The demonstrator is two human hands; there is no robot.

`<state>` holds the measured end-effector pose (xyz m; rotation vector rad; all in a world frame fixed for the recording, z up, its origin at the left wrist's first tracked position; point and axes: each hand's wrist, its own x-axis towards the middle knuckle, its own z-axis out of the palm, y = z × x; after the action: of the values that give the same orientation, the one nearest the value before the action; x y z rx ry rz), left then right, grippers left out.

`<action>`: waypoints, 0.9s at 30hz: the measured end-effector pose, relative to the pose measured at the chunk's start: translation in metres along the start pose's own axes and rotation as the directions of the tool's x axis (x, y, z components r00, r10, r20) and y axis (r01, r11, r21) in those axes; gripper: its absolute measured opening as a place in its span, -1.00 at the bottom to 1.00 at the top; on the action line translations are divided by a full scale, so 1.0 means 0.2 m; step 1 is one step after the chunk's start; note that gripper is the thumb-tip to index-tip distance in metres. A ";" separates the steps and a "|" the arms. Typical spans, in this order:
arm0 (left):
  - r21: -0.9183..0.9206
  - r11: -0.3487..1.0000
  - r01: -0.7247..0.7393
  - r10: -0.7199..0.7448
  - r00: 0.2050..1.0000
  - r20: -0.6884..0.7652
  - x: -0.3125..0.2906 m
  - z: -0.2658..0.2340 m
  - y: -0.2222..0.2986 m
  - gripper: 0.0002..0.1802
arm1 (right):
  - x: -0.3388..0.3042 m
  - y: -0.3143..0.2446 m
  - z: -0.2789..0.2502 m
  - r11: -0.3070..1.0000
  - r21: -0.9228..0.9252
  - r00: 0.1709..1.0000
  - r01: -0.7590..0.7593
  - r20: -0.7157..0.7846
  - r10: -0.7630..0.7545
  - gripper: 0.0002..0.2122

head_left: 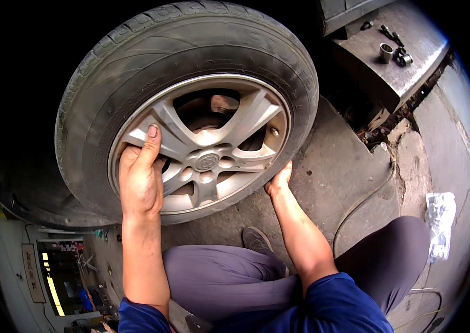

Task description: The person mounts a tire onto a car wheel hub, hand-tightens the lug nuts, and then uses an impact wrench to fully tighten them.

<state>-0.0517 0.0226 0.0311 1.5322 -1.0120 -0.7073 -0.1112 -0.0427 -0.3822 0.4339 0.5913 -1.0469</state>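
A car wheel [207, 162] with a silver alloy rim and a worn black tyre [151, 61] stands tilted in front of me, at the dark wheel arch. Around a spoke at the rim's left side my left hand [142, 180] is closed, its thumb on the outer face and its other fingers reaching in through the gap. My right hand [280, 178] grips the tyre's lower right edge from below, with most of its fingers hidden behind the rubber. Through the spoke openings a brake disc [225, 104] shows.
Sockets [386, 53] and dark bolts lie on a metal ledge [379, 75] at upper right. A clear plastic packet [440, 226] rests on the concrete floor at right. A thin hose [351, 210] curves across the ground near my bent knee [393, 250]. Broken concrete borders the ledge.
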 end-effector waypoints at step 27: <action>0.201 0.960 -0.193 0.189 0.981 0.038 0.06 0.11 -0.17 -0.58 | -0.02 0.12 0.06 0.870 -0.394 0.922 -0.295 -0.357 0.151 -0.54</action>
<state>-0.0581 0.0026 -0.0056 1.5779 -1.2592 -0.4945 -0.0877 -0.0368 -0.3696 0.2587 1.0160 -0.5902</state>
